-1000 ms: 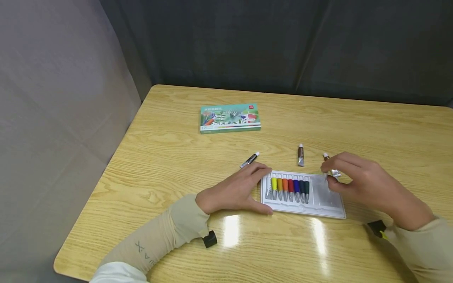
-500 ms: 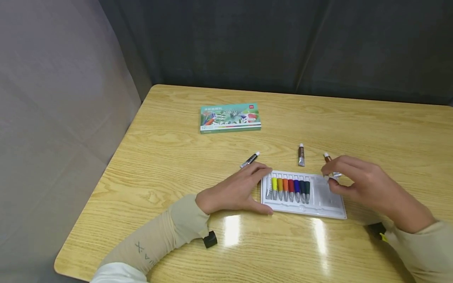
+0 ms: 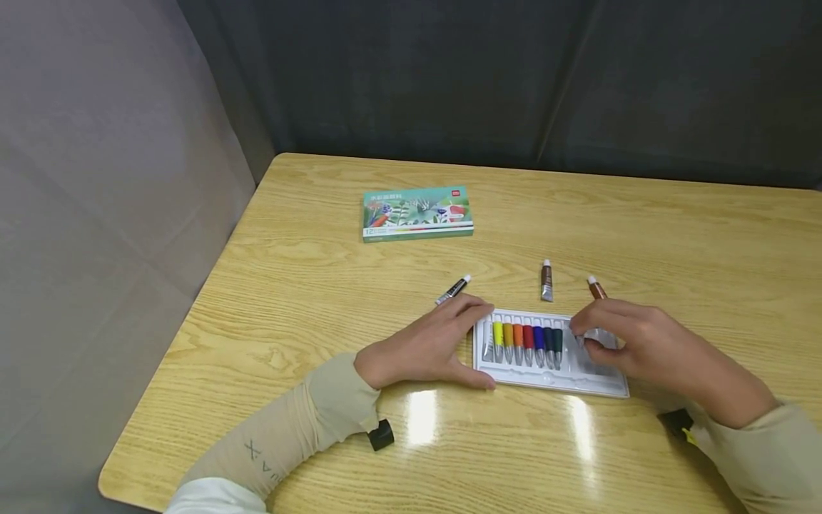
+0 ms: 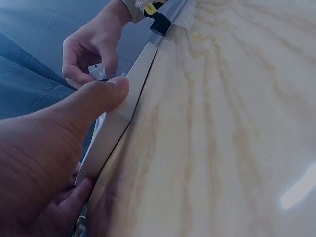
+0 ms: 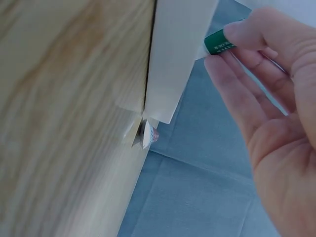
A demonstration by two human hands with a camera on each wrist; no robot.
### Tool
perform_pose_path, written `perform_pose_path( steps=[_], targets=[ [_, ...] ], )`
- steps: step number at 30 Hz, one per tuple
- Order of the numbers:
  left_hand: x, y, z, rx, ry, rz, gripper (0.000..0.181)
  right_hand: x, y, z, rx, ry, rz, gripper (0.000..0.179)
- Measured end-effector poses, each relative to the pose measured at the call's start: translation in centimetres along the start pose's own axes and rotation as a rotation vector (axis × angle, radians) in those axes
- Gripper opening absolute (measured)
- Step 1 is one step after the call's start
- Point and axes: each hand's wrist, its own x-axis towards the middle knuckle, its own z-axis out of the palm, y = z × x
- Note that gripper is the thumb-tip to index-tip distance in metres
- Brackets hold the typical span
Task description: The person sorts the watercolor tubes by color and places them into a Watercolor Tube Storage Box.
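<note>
My left hand (image 3: 430, 346) holds the left end of a white plastic tray (image 3: 597, 386), thumb on the near edge and fingers at the far edge. A row of paint tubes (image 3: 528, 338) in several colours fills the tray's left part, with a whitish one leftmost. Over the right part, my right hand (image 3: 642, 343) pinches a green paint tube (image 5: 219, 42) between thumb and fingers. The right wrist view shows its green body and pale end, and its crimped silvery end (image 4: 98, 72) appears in the left wrist view. The fingers hide most of this tube in the head view.
Beyond the tray lie a black tube (image 3: 453, 289), a brown tube (image 3: 546, 280) and a reddish-brown tube (image 3: 596, 287) partly behind the right hand. A green illustrated box (image 3: 417, 214) lies farther back on the wooden table (image 3: 308, 235). Dark cloth (image 3: 411, 78) hangs behind.
My right hand has moved left and slightly nearer with the pinched tube, toward the row's right end. The left hand and tray stay practically still.
</note>
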Motion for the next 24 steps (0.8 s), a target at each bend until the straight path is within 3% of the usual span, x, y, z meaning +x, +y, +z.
perform_pose_path(
  steps=[9, 16, 17, 23, 24],
  targets=[
    [0.01, 0.04, -0.03, -0.001, -0.001, -0.003, 0.112, 0.02, 0.2, 0.32, 0.037, 0.008, -0.06, 0.043],
    [0.06, 0.02, 0.01, 0.0, 0.005, -0.002, 0.113, 0.15, -0.08, 0.23, -0.003, -0.083, -0.027, 0.052],
    [0.07, -0.01, 0.04, -0.001, 0.005, -0.002, 0.113, 0.12, -0.08, 0.23, -0.005, -0.093, -0.029, 0.045],
    [0.11, -0.02, 0.13, -0.013, 0.004, -0.002, 0.112, -0.07, 0.11, 0.69, -0.031, -0.103, -0.065, 0.049],
    [0.1, -0.01, 0.12, -0.015, 0.005, -0.002, 0.112, -0.1, 0.14, 0.8, -0.036, -0.101, -0.069, 0.058]
  ],
)
